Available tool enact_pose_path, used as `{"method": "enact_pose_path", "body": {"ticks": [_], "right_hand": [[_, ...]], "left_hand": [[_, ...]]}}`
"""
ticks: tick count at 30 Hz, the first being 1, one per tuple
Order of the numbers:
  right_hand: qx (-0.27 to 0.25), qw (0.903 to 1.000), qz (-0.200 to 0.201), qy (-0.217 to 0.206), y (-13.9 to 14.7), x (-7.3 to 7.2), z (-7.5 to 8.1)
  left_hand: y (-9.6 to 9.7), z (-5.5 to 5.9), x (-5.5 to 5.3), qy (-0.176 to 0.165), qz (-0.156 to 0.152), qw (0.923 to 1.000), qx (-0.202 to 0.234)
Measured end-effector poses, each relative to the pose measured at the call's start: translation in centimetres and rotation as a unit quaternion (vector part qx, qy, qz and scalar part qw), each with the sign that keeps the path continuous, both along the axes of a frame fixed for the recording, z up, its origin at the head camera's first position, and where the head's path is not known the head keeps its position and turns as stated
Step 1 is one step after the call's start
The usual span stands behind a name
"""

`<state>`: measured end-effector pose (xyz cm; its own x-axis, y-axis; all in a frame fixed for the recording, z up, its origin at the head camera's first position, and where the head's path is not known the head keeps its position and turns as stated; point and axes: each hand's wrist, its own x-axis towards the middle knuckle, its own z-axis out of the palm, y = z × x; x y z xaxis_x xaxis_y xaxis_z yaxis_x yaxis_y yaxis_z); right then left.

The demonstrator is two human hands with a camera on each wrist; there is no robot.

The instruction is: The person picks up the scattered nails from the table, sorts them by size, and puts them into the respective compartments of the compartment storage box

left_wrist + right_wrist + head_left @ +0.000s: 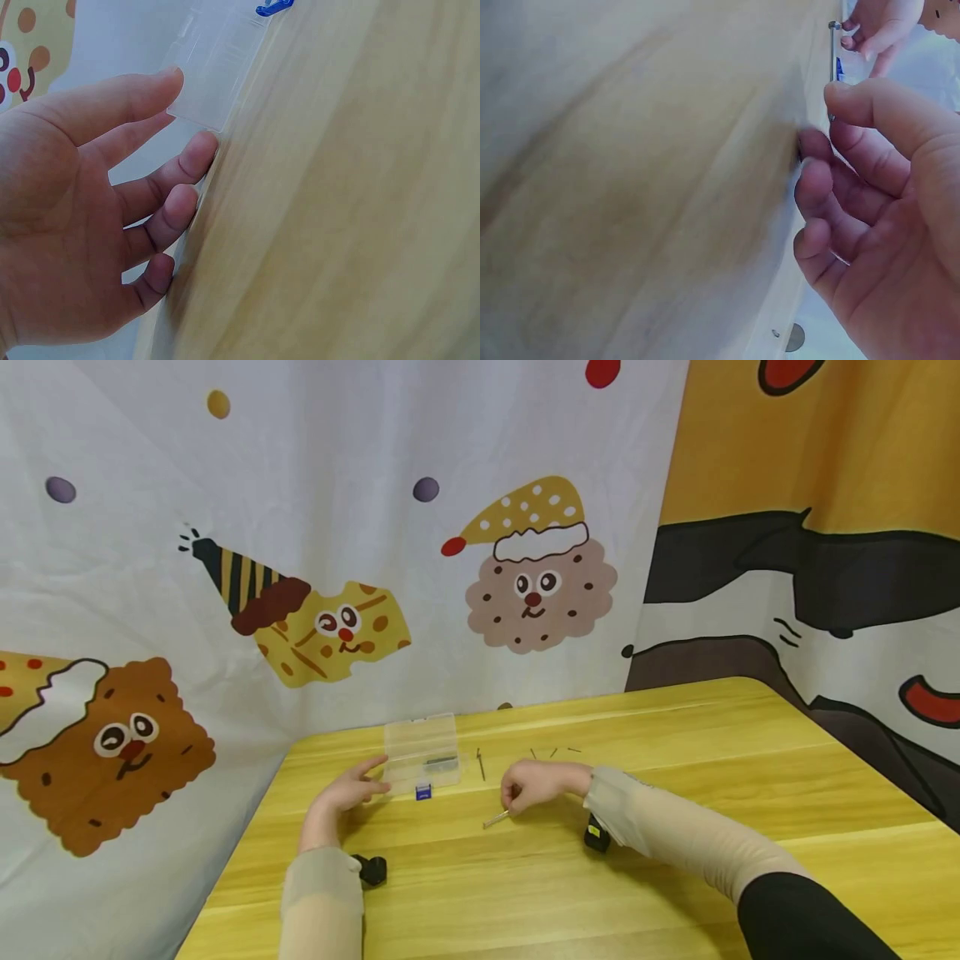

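My right hand (534, 783) pinches a thin silvery metal rod (833, 56) with a small knob at its far end, between thumb and index finger. In the head view the rod points left, just above the table. A clear plastic box (401, 772) with a blue latch (423, 792) stands with its lid raised at the back. One dark slim piece (441, 762) lies inside it. Beside the box's left side is my left hand (351, 789), fingers spread and loosely bent. Its thumb overlaps the box's edge in the left wrist view; contact is hard to tell.
A dark thin rod (482, 765) lies right of the box on the wooden table (465, 893). Several small dark pieces (553, 752) lie farther right. A printed cloth (337, 460) hangs behind the table. Black wrist devices (597, 835) sit below both forearms.
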<state>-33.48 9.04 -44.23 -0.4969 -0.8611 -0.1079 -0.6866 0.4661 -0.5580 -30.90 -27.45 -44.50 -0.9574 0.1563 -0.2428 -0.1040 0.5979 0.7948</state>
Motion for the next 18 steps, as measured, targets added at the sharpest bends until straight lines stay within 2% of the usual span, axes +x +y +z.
{"method": "enact_pose_path", "body": {"ticks": [7, 12, 18], "right_hand": [[-0.025, 0.9986, -0.037, -0.028, -0.04, -0.25, 0.11], [-0.042, 0.9961, -0.062, -0.046, -0.09, -0.41, 0.08], [-0.048, 0.9944, -0.085, -0.042, -0.12, -0.77, -0.28]], "left_hand": [[-0.08, 0.01, 0.09, -0.001, 0.008, 1.0, 0.002], [0.0, 0.04, 0.1, -0.001, 0.002, 1.0, 0.005], [0.08, -0.07, 0.1, 0.002, 0.007, 0.9999, 0.008]]}}
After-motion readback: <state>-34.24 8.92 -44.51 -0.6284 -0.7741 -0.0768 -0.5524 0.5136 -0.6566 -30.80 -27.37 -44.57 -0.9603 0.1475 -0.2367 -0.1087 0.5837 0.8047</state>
